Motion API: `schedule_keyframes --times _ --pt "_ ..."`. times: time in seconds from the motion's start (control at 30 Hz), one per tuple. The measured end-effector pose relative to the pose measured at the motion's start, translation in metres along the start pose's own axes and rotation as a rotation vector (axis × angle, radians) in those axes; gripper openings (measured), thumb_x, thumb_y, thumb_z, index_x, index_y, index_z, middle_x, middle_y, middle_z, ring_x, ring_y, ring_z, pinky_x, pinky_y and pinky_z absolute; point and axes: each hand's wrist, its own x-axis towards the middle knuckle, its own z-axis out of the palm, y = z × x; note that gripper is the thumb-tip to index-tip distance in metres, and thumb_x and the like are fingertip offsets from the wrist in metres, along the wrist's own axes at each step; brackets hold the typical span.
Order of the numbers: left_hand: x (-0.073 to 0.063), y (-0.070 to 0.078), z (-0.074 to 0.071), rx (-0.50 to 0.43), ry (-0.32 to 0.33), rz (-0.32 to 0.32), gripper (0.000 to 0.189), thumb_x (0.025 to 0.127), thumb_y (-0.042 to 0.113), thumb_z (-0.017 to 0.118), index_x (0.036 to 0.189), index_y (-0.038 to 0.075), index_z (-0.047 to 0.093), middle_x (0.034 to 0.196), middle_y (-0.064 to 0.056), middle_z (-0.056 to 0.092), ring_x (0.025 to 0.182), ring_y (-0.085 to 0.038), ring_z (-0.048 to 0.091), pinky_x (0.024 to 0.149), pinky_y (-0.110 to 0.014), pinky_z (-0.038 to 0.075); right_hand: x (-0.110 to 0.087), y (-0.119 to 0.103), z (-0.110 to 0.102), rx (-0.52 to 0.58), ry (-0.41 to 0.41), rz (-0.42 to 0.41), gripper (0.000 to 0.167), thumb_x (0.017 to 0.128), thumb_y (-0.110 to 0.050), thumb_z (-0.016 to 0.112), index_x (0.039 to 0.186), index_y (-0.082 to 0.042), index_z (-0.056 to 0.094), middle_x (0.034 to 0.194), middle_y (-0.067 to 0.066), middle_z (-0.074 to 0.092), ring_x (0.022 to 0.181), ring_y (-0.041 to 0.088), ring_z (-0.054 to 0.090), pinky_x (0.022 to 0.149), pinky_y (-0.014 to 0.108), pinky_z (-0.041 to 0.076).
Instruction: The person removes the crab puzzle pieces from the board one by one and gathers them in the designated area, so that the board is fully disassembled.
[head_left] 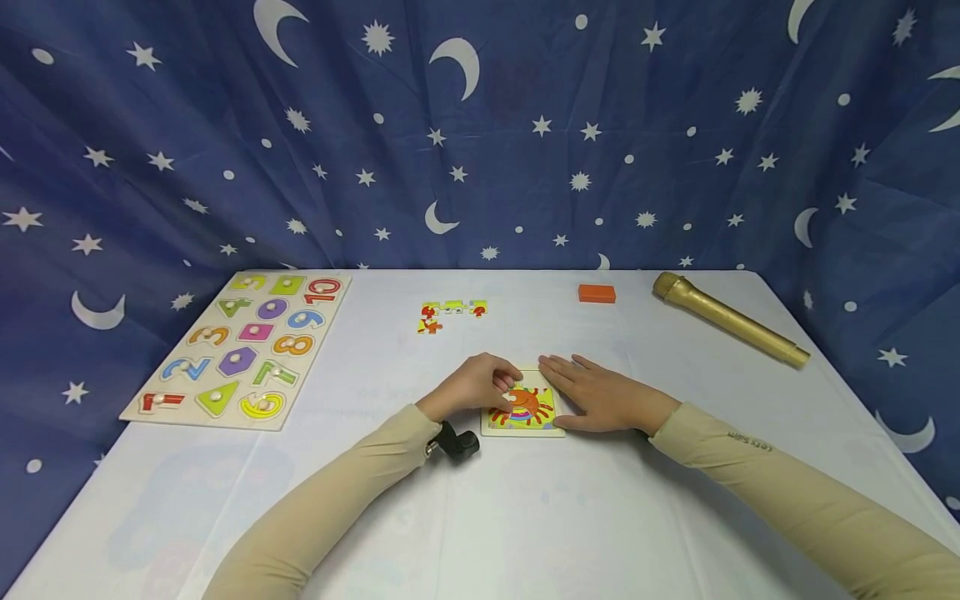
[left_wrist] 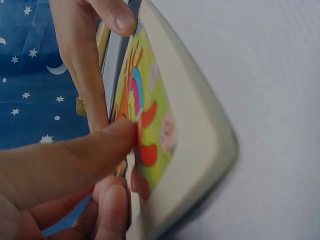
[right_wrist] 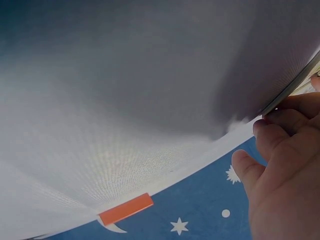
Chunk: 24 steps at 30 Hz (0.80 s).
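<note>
A small square crab puzzle (head_left: 522,432), with a pale wooden frame and a yellow and orange picture, lies on the white table. My left hand (head_left: 476,387) is over its left part, fingers curled; the thumb and fingers pinch a puzzle piece with red on it (left_wrist: 146,118), partly hidden by the thumb. Bare pale board shows near the upper part of the frame. My right hand (head_left: 603,398) rests along the right side, fingers extended to the top corner and thumb on the lower right corner. Several loose puzzle pieces (head_left: 453,307) lie behind the left hand.
A wooden number and shape peg board (head_left: 225,367) lies at the left. An orange block (head_left: 597,293) sits near the back edge, and a gold microphone (head_left: 735,321) lies at the back right. Behind the table hangs a blue curtain (head_left: 510,117) with moons and stars.
</note>
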Motion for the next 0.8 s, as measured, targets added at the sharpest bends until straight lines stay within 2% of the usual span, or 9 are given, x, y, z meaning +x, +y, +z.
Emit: schedule_keyframes --times 0.23,0.47,0.8 --pt "0.002 -0.004 -0.003 -0.003 -0.033 0.022 0.039 0.071 0.005 0.080 0.108 0.003 0.067 0.089 -0.002 0.063 0.075 -0.007 0.054 0.069 -0.016 0.046 0.000 0.000 0.001 -0.006 0.005 -0.004 0.082 0.091 -0.054 0.047 0.150 -0.004 0.018 0.158 0.010 0.017 0.145 0.027 0.020 0.116 0.050 0.018" --pt "0.006 -0.009 -0.009 0.009 -0.094 0.100 0.041 0.071 0.006 0.080 0.109 0.002 0.067 0.090 -0.004 0.064 0.074 -0.006 0.054 0.069 -0.015 0.048 0.000 0.000 0.001 -0.011 -0.002 0.006 0.083 0.091 -0.054 0.047 0.150 -0.004 0.018 0.158 0.010 0.017 0.145 0.027 0.020 0.116 0.050 0.018" --pt "0.008 -0.010 -0.011 0.034 -0.117 0.140 0.040 0.072 0.006 0.080 0.109 0.001 0.066 0.088 -0.004 0.062 0.074 -0.006 0.053 0.068 -0.015 0.048 0.000 -0.001 0.000 0.001 -0.002 0.006 0.083 0.091 -0.054 0.048 0.150 -0.004 0.018 0.158 0.010 0.017 0.145 0.027 0.019 0.116 0.050 0.018"
